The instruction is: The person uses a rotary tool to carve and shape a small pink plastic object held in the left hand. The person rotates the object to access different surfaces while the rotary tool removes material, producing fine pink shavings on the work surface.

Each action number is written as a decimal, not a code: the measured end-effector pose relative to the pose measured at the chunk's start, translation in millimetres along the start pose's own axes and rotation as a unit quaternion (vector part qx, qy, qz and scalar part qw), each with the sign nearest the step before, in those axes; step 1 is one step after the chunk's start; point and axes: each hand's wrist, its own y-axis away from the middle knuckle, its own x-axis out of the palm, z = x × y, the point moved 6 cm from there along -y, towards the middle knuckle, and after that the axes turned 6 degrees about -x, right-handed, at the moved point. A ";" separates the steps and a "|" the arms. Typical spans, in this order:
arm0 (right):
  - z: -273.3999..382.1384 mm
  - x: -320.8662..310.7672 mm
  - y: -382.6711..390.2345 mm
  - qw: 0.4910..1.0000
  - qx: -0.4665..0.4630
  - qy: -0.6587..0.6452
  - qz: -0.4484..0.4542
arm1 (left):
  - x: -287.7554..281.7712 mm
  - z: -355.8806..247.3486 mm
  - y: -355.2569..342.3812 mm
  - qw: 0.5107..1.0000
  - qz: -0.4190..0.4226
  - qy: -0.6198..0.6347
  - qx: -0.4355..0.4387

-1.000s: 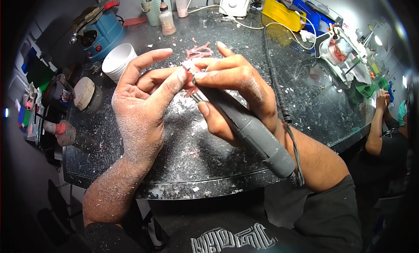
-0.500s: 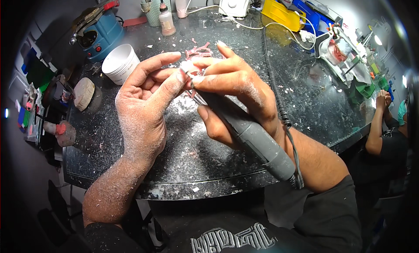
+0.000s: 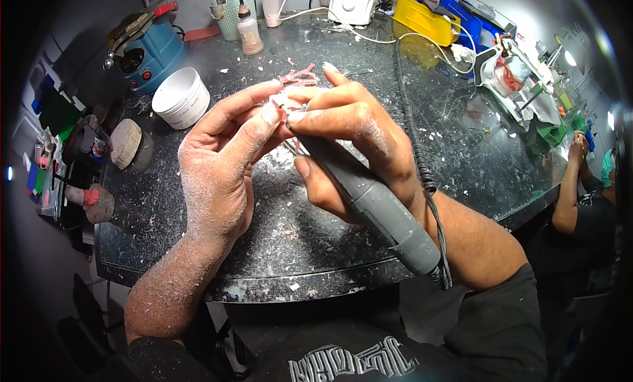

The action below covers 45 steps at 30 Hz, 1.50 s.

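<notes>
My left hand [image 3: 214, 154], coated in pale dust, pinches a small white and pink piece [image 3: 284, 103] between thumb and fingers. Much of that piece is hidden by the fingertips. My right hand [image 3: 379, 135] is wrapped round a dark grey rotary handpiece [image 3: 377, 207], which slants up and left with its rear end toward me. Its front end meets the pinched piece, though the exact contact is covered by fingers. Both hands come together above the dusty black worktable [image 3: 283, 250]. Thin pink strips [image 3: 302, 75] lie just beyond my fingertips.
A white tub [image 3: 181, 100] and a blue machine [image 3: 155, 60] stand at the left, near a pale round block [image 3: 125, 143]. A coiled cord [image 3: 414, 118] runs down past my right hand. Yellow bin [image 3: 425, 18] at the back; another person's arm [image 3: 568, 191] at the far right.
The handpiece's rear end has shifted slightly left and up. My left hand has moved a little right, and its pinch on the small piece stays.
</notes>
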 end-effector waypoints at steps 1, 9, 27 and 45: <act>0.7 0.3 -0.3 1.000 0.001 0.000 0.005 | -0.3 0.5 -0.1 1.000 0.001 0.009 -0.002; 2.2 1.1 -0.6 1.000 0.004 -0.009 0.009 | 0.6 1.7 -0.1 0.999 0.013 0.033 -0.015; -38.3 -0.5 13.5 0.952 0.250 -0.152 -0.083 | -8.4 7.5 -9.6 1.000 0.018 0.017 0.001; -31.3 6.6 13.1 0.983 0.152 -0.107 -0.007 | -13.9 21.9 -17.7 0.983 0.105 0.119 -0.091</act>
